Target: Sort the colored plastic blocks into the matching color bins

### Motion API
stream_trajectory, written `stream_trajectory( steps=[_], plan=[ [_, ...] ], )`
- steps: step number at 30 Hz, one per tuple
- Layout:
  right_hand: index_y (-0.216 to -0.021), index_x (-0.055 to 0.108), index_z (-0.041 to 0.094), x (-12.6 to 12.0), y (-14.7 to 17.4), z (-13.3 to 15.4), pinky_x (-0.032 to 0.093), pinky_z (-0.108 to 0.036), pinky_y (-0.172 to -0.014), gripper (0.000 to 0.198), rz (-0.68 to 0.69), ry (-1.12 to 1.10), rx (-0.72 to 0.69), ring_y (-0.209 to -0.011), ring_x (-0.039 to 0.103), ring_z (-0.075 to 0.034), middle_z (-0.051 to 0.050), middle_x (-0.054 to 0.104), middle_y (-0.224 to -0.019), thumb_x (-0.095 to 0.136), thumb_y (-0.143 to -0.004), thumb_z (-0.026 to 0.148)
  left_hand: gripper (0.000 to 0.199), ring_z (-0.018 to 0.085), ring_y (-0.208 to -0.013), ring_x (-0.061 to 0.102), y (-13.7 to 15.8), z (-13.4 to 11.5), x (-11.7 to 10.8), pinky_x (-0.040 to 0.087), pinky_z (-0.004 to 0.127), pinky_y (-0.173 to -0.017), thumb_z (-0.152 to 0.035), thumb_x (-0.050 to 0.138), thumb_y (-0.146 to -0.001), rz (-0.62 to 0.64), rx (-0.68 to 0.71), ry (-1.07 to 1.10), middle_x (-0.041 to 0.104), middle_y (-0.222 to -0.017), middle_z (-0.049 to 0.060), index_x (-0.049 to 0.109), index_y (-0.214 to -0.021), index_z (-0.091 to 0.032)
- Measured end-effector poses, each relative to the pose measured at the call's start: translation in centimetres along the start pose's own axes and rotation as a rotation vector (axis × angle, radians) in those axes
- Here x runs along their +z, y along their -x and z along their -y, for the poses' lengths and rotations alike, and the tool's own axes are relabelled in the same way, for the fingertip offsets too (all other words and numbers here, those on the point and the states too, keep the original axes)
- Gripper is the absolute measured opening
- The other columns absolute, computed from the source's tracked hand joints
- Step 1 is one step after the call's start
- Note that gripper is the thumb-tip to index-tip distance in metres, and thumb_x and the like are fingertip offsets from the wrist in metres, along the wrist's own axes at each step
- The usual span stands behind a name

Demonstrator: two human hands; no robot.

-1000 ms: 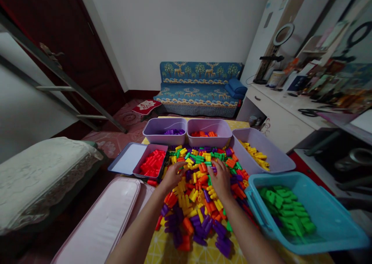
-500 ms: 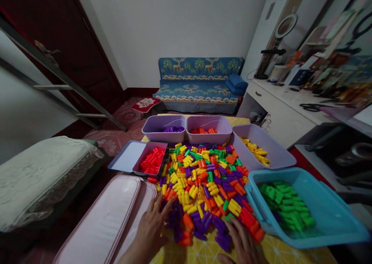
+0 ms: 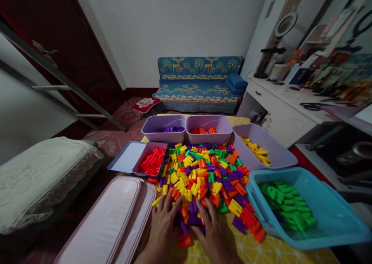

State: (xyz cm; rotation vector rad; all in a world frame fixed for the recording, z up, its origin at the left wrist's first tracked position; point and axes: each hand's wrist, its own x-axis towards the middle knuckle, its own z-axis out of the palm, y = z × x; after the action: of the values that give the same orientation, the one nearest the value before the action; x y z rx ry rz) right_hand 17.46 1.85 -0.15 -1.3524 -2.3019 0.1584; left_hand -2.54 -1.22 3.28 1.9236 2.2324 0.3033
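A heap of small plastic tube-shaped blocks [image 3: 192, 175] in yellow, orange, purple, green and red covers the middle of the table. At the heap's near left edge, my left hand [image 3: 163, 222] rests with fingers spread, touching yellow and orange pieces. My right hand [image 3: 211, 230] is open as well, its fingertips among purple and orange blocks at the near side. Between the two hands lie some purple and orange pieces. Neither hand visibly grips one, though the spots under the fingertips are hidden.
Around the heap stand a lilac bin [image 3: 148, 132] of purple blocks, another [image 3: 223, 138] of orange, a third [image 3: 280, 157] of yellow, a teal bin [image 3: 338, 207] of green, and a dark box [image 3: 139, 167] of red. Pink lids [image 3: 101, 221] lie left; a yellow patterned cloth [image 3: 261, 252] covers the table.
My right hand has moved left and forward into the near side of the heap. The left hand has shifted slightly right. Purple and other nearby blocks have been pushed together between the hands.
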Motion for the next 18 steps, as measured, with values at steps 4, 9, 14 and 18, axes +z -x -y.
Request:
stream_trajectory(
  steps=[4, 9, 14, 18],
  plan=[
    [-0.147, 0.035, 0.037, 0.4, -1.6, 1.0, 0.06, -0.039, -0.081, 0.078, 0.02, -0.081, 0.06, -0.12, 0.059, -0.03, -0.004, 0.041, -0.15, 0.063, -0.075, 0.026, 0.062, 0.033, -0.134, 0.042, -0.5, -1.3, 1.5, 0.037, 0.055, -0.106, -0.01, 0.054, -0.077, -0.097, 0.022, 0.124, 0.046, -0.147, 0.009, 0.055, -0.134, -0.034],
    [-0.14, 0.043, 0.03, 0.9, -4.1, 0.9, 0.051, -0.04, -0.102, 0.073, -0.103, -0.367, 0.094, -0.132, 0.048, -0.023, -0.005, 0.041, -0.148, 0.046, -0.072, 0.006, 0.066, 0.032, -0.135, 0.043, -2.8, -2.7, 3.2, 0.04, 0.054, -0.108, -0.005, 0.05, -0.075, -0.127, 0.148, 0.405, 0.045, -0.147, 0.011, 0.052, -0.138, -0.029],
    [-0.131, 0.054, 0.025, 0.2, -9.1, -0.4, 0.047, -0.04, -0.106, 0.063, -0.142, -0.518, 0.077, -0.127, 0.051, -0.022, -0.009, 0.052, -0.135, 0.045, -0.072, 0.004, 0.076, 0.031, -0.137, 0.042, -7.6, -3.5, 2.4, 0.039, 0.05, -0.111, -0.001, 0.053, -0.067, -0.103, 0.184, 0.658, 0.041, -0.148, 0.015, 0.048, -0.14, -0.022],
    [-0.123, 0.058, 0.019, -1.1, -14.2, -1.7, 0.045, -0.044, -0.106, 0.048, -0.2, -0.54, 0.113, -0.121, 0.054, -0.024, -0.012, 0.056, -0.125, 0.049, -0.076, 0.011, 0.069, 0.028, -0.133, 0.046, -12.7, -4.3, 0.8, 0.041, 0.046, -0.11, 0.001, 0.052, -0.065, -0.12, 0.158, 0.773, 0.051, -0.137, 0.014, 0.056, -0.131, -0.019]
  ],
)
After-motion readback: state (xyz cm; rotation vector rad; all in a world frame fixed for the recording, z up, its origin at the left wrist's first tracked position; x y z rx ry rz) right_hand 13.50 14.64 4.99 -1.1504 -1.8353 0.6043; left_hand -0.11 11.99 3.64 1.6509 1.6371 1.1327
